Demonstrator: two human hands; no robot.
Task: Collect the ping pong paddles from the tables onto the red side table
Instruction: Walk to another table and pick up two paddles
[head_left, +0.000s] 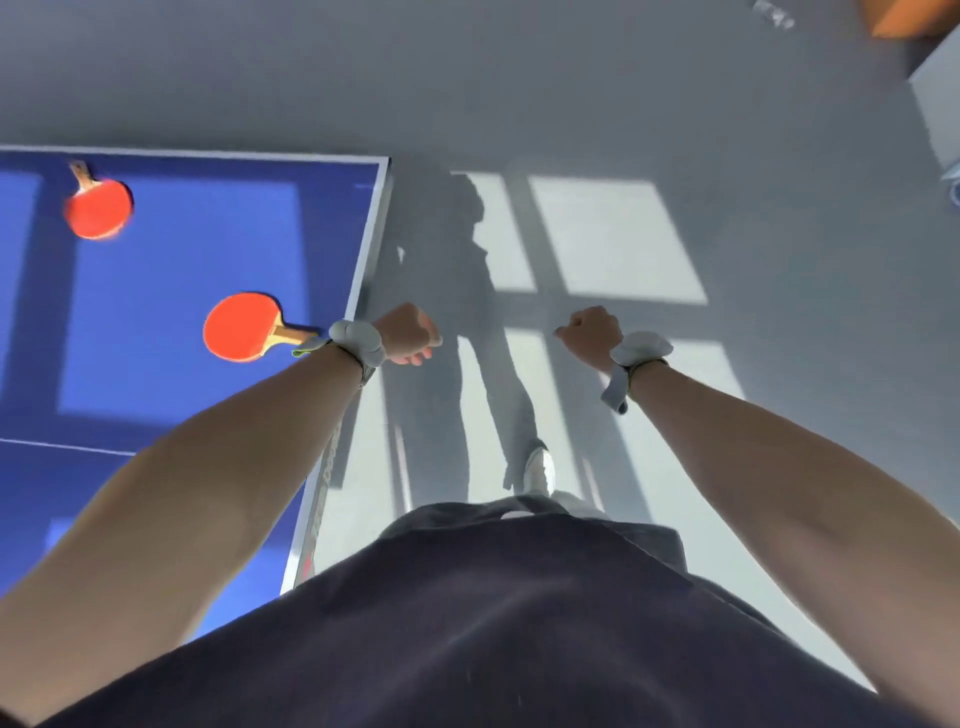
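Two red ping pong paddles lie flat on the blue table (156, 405) at my left. The near paddle (241, 326) has its wooden handle pointing right toward the table's edge. The far paddle (100, 208) lies near the table's far end, handle pointing away. My left hand (408, 335) hangs just past the table's right edge, right of the near paddle's handle, fingers curled and holding nothing. My right hand (592, 332) is out over the grey floor, fingers also curled, holding nothing. Both wrists carry grey bands.
The grey floor (623, 130) stretches ahead and to the right, with window-light patches and my shadow on it. An orange-brown object (914, 18) and a white piece of furniture (940, 109) sit at the far right. My white shoe (540, 470) shows below.
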